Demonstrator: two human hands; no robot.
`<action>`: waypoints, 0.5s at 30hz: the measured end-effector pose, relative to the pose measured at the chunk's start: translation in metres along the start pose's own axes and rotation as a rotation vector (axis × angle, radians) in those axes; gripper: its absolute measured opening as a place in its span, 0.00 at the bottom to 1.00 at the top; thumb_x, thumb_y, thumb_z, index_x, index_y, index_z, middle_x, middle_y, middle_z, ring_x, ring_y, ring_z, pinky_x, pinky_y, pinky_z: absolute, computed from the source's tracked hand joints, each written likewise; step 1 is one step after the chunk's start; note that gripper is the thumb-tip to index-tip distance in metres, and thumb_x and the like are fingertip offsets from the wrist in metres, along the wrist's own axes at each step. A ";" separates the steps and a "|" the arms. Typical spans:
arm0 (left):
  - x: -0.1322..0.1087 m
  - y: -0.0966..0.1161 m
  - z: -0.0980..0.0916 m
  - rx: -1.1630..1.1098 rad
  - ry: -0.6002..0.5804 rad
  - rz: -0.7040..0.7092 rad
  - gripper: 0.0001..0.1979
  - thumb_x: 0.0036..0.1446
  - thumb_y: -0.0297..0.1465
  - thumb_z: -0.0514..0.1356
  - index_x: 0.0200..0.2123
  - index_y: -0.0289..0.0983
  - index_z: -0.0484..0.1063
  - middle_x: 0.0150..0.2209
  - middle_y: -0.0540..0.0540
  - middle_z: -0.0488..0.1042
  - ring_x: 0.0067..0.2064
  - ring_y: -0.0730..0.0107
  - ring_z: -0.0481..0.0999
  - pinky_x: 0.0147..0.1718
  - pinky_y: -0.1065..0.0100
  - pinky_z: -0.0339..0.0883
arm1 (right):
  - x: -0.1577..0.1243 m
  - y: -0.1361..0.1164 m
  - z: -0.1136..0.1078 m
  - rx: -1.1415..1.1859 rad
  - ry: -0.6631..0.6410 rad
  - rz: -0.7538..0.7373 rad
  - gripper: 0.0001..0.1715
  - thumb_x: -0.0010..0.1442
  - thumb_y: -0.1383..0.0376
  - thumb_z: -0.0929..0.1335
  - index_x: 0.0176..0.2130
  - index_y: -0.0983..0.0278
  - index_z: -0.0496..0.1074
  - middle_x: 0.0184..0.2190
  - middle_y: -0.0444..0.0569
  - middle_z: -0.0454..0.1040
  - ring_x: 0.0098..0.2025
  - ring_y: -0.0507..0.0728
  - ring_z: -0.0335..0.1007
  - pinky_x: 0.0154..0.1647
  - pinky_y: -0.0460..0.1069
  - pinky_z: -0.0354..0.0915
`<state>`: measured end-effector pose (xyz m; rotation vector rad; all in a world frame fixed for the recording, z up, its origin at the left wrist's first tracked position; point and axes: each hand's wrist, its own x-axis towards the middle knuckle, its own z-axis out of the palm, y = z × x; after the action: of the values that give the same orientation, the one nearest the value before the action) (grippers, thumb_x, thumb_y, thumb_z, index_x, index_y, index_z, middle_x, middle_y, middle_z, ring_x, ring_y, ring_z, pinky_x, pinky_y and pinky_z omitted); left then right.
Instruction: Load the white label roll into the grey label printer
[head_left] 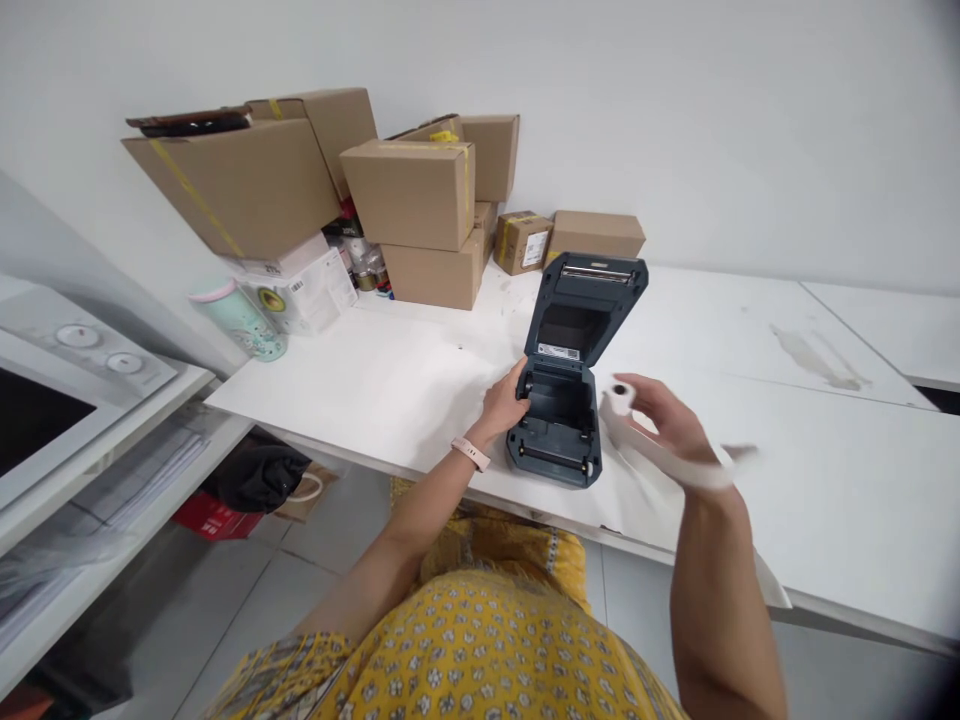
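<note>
A dark label printer point(556, 445) stands on the white table with its lid point(589, 305) raised and its inner bay uncovered. My left hand point(504, 405) grips the printer's left side, the thumb near the inner edge. To the right of the printer, my right hand point(667, 410) holds a small white paper roll point(618, 398) with a dark core hole. A loose strip of its paper point(690, 470) runs back across my right wrist. The right fingers are slightly blurred.
Cardboard boxes point(409, 195) are stacked at the back left, with smaller cartons point(596, 235) behind the printer. A mint tumbler point(240, 320) leans by a white box point(307, 290). A microwave point(67, 380) stands on a shelf at far left. The table's front edge point(637, 545) is close to my body.
</note>
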<state>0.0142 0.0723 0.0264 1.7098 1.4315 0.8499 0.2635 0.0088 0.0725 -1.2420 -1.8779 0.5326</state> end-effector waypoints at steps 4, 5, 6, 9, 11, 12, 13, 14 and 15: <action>0.005 -0.009 0.003 -0.158 -0.065 -0.014 0.46 0.49 0.27 0.64 0.72 0.47 0.57 0.63 0.46 0.73 0.62 0.50 0.74 0.62 0.51 0.67 | -0.069 0.010 0.016 0.087 0.340 0.260 0.31 0.59 0.51 0.71 0.59 0.56 0.66 0.55 0.55 0.74 0.46 0.61 0.78 0.48 0.59 0.77; 0.006 -0.010 0.004 -0.181 -0.076 -0.017 0.46 0.48 0.26 0.63 0.72 0.46 0.56 0.64 0.46 0.73 0.62 0.50 0.74 0.62 0.51 0.67 | -0.078 0.014 0.025 0.053 0.345 0.328 0.30 0.59 0.50 0.70 0.58 0.56 0.66 0.53 0.56 0.75 0.44 0.61 0.79 0.47 0.60 0.78; 0.006 -0.012 0.005 -0.200 -0.082 -0.020 0.47 0.48 0.26 0.63 0.72 0.45 0.56 0.64 0.45 0.72 0.63 0.50 0.73 0.63 0.51 0.67 | -0.083 0.019 0.034 0.011 0.332 0.384 0.29 0.60 0.50 0.69 0.57 0.57 0.66 0.52 0.56 0.76 0.43 0.62 0.79 0.47 0.61 0.78; 0.005 -0.014 0.008 -0.243 -0.068 -0.030 0.47 0.48 0.24 0.62 0.72 0.45 0.54 0.66 0.45 0.70 0.65 0.52 0.71 0.64 0.51 0.65 | -0.076 0.033 0.055 -0.086 0.291 0.459 0.28 0.61 0.52 0.66 0.57 0.60 0.65 0.50 0.58 0.78 0.44 0.64 0.80 0.49 0.63 0.76; 0.004 -0.016 0.009 -0.258 -0.054 -0.033 0.47 0.48 0.24 0.61 0.72 0.45 0.54 0.67 0.45 0.68 0.65 0.53 0.71 0.65 0.52 0.65 | -0.065 0.041 0.065 -0.113 0.282 0.465 0.28 0.61 0.52 0.65 0.57 0.61 0.65 0.51 0.59 0.78 0.45 0.65 0.81 0.51 0.65 0.75; 0.003 -0.016 0.010 -0.260 -0.051 -0.033 0.47 0.48 0.24 0.61 0.72 0.46 0.54 0.67 0.46 0.68 0.65 0.54 0.71 0.65 0.52 0.64 | -0.060 0.043 0.068 -0.118 0.275 0.463 0.28 0.61 0.52 0.65 0.57 0.61 0.66 0.51 0.60 0.79 0.46 0.66 0.81 0.51 0.65 0.75; 0.002 -0.017 0.010 -0.258 -0.049 -0.033 0.47 0.49 0.25 0.61 0.72 0.46 0.54 0.67 0.46 0.68 0.65 0.54 0.71 0.65 0.52 0.64 | -0.057 0.042 0.070 -0.124 0.266 0.461 0.29 0.61 0.52 0.64 0.58 0.61 0.66 0.50 0.60 0.79 0.46 0.67 0.80 0.50 0.66 0.75; 0.002 -0.018 0.011 -0.253 -0.046 -0.030 0.46 0.49 0.25 0.61 0.72 0.46 0.54 0.67 0.46 0.68 0.65 0.54 0.71 0.65 0.52 0.64 | -0.057 0.039 0.070 -0.132 0.254 0.460 0.30 0.61 0.52 0.64 0.58 0.61 0.66 0.50 0.61 0.79 0.47 0.69 0.80 0.50 0.67 0.75; 0.002 -0.019 0.011 -0.245 -0.041 -0.024 0.46 0.50 0.25 0.60 0.72 0.47 0.54 0.67 0.46 0.68 0.65 0.54 0.71 0.65 0.51 0.63 | -0.059 0.034 0.067 -0.134 0.245 0.457 0.31 0.62 0.51 0.64 0.60 0.61 0.66 0.50 0.61 0.79 0.48 0.70 0.80 0.50 0.69 0.75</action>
<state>0.0148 0.0747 0.0048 1.5140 1.2620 0.9304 0.2396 -0.0239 -0.0140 -1.7574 -1.4463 0.4693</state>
